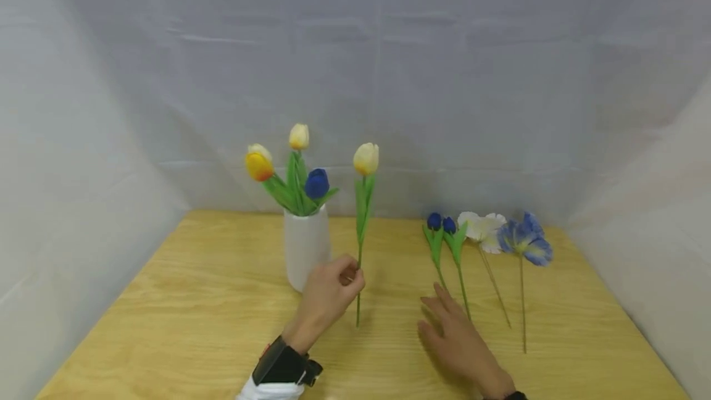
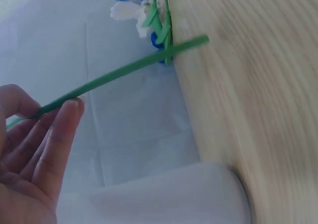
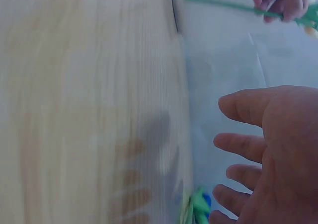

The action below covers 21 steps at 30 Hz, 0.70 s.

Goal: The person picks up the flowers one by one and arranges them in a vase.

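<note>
My left hand pinches the green stem of a white tulip and holds it upright, just right of a white vase. In the vase stand white tulips, a yellow-orange tulip and a blue tulip. Over the table, my right hand has its fingers spread and holds nothing. It is nearest the stems of two blue tulips that lie on the wood; whether it touches them I cannot tell.
Right of the blue tulips lie a white flower and a blue-violet flower on long thin stems. The wooden table meets a pale cloth backdrop at its back edge, with cloth on both sides.
</note>
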Each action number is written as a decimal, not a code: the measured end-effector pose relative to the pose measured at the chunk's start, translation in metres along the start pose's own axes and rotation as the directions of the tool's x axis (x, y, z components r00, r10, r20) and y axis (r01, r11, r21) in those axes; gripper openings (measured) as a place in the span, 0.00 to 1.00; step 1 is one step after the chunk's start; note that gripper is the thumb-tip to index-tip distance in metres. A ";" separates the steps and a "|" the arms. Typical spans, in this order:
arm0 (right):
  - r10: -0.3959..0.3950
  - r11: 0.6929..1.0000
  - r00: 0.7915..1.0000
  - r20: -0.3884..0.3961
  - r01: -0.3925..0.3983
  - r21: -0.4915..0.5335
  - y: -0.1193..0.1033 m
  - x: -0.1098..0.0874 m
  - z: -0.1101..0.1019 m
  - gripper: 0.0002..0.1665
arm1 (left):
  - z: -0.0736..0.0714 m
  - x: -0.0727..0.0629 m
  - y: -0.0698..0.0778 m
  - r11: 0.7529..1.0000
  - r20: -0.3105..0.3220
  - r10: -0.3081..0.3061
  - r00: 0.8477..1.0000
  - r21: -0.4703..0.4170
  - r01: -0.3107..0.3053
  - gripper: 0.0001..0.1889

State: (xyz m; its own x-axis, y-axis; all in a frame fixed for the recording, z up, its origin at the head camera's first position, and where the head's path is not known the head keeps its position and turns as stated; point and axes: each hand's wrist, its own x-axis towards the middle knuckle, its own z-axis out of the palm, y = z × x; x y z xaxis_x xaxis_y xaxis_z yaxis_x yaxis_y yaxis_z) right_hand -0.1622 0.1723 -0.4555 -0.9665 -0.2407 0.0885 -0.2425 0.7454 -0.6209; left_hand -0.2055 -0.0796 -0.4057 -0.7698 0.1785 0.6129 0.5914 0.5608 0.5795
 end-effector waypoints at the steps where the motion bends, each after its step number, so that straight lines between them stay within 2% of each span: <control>1: -0.012 1.000 1.000 0.008 0.012 -0.004 -0.004 0.002 0.003 0.28 | -0.003 -0.002 -0.002 1.000 -0.010 0.018 1.000 0.005 -0.018 0.06; 4: -0.044 0.999 0.999 0.025 0.045 -0.026 -0.014 0.007 0.012 0.27 | -0.010 -0.006 -0.006 0.998 -0.022 0.060 0.998 0.022 -0.059 0.07; 9: -0.077 0.995 0.997 0.029 0.079 -0.053 -0.024 0.008 0.017 0.27 | -0.022 -0.012 -0.008 0.996 -0.029 0.087 0.996 -0.006 -0.087 0.07; 14: -0.096 0.994 0.995 0.025 0.098 -0.056 -0.027 0.007 0.017 0.27 | -0.043 -0.014 -0.007 0.988 -0.095 0.141 0.985 -0.049 -0.146 0.08; 17: -0.090 0.993 0.996 0.018 0.091 -0.070 -0.026 0.007 0.017 0.27 | -0.061 -0.008 -0.005 0.971 -0.168 0.223 0.960 -0.048 -0.233 0.07; 21: -0.072 0.994 0.997 0.020 0.074 -0.083 -0.026 0.007 0.017 0.27 | -0.087 0.009 0.001 0.945 -0.288 0.314 0.905 0.007 -0.326 0.07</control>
State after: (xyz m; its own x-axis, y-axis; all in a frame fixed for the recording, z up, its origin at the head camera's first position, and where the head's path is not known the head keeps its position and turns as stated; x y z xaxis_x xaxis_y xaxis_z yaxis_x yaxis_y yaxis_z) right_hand -0.1609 0.1410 -0.4519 -0.9446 -0.3065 0.1176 -0.3193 0.7748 -0.5456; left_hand -0.1909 -0.1474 -0.3529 -0.4415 0.1042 0.8912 0.8082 0.4776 0.3446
